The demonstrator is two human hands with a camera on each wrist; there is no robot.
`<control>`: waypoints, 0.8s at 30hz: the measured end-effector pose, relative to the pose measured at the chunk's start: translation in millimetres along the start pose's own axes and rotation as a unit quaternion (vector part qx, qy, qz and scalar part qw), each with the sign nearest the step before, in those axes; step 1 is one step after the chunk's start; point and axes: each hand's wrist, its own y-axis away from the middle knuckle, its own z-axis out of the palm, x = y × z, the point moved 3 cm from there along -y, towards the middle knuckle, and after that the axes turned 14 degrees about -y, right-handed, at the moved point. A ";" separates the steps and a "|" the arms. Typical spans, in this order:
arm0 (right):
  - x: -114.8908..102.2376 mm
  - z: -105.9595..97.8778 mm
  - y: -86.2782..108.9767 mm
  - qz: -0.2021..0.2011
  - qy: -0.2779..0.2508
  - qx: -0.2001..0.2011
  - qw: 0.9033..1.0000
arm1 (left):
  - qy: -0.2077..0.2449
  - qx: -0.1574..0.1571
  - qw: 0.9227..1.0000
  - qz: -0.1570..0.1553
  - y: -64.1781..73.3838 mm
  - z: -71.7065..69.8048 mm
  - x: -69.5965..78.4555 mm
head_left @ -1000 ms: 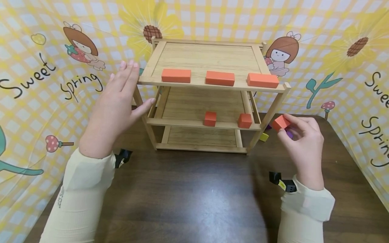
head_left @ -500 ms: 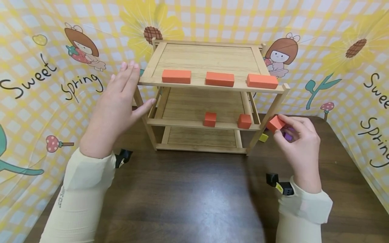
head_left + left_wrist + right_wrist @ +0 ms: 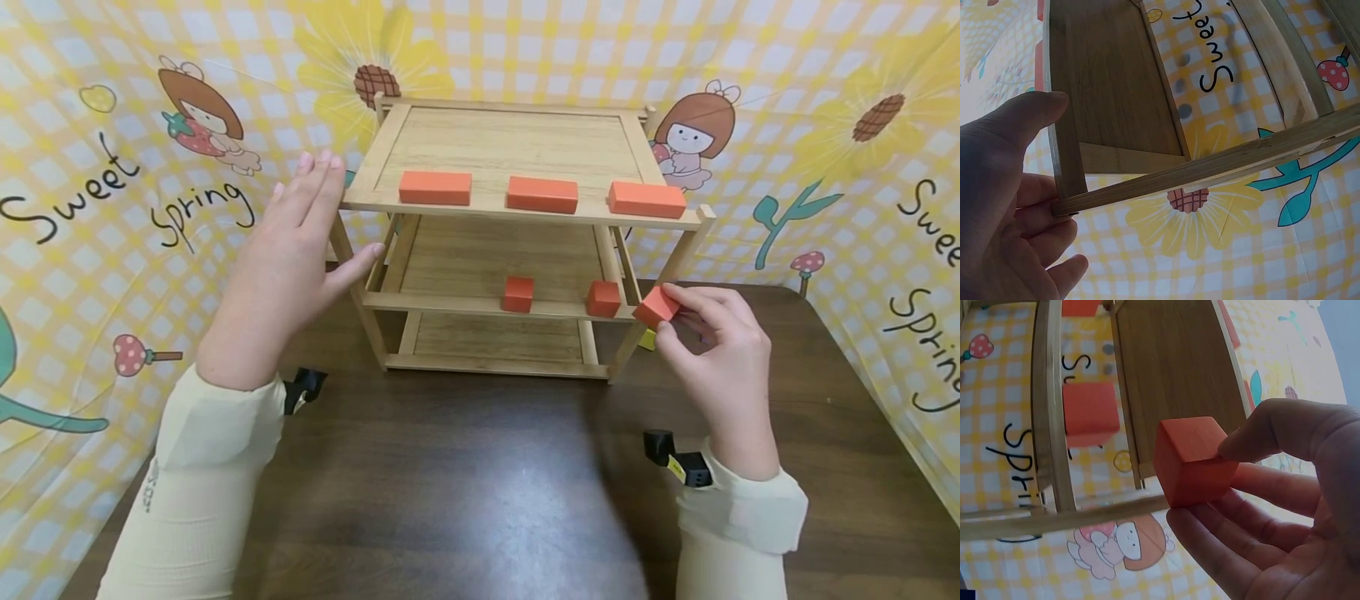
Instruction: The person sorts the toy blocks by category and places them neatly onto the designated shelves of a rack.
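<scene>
My right hand (image 3: 723,358) pinches an orange-red cube (image 3: 654,307) between thumb and fingers. The cube is tilted, beside the right front post of a three-tier wooden shelf (image 3: 517,137). My left hand (image 3: 288,250) rests at the shelf's top left front corner, fingers straight; its thumb lies on the front in the left wrist view. Along the top tier's front edge lie three orange-red rectangular blocks (image 3: 542,195). Two more cubes stand on the middle tier's front edge, one near the centre (image 3: 517,295) and the other cube (image 3: 603,298) near the right end.
The shelf stands on a dark brown wooden table (image 3: 465,467). A yellow block (image 3: 648,339) lies on it, partly hidden behind the right post. Yellow checked cloth (image 3: 525,50) encloses the back and sides.
My right hand has moved left with the cube, from right of the shelf to its right front post. The left hand and the blocks on the tiers have not moved.
</scene>
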 end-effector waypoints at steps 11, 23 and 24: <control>-2.7 18.6 2.1 -0.050 -0.017 -0.029 0.998 | -0.006 -0.001 1.000 0.000 0.3 -1.9 -0.2; -9.2 43.4 -4.1 -0.050 -0.051 -0.055 0.996 | -0.002 -0.005 1.000 0.002 -0.5 -2.2 -0.2; -10.1 45.4 -4.6 -0.051 -0.055 -0.058 0.996 | -0.003 -0.006 1.000 0.002 -0.6 -2.1 0.0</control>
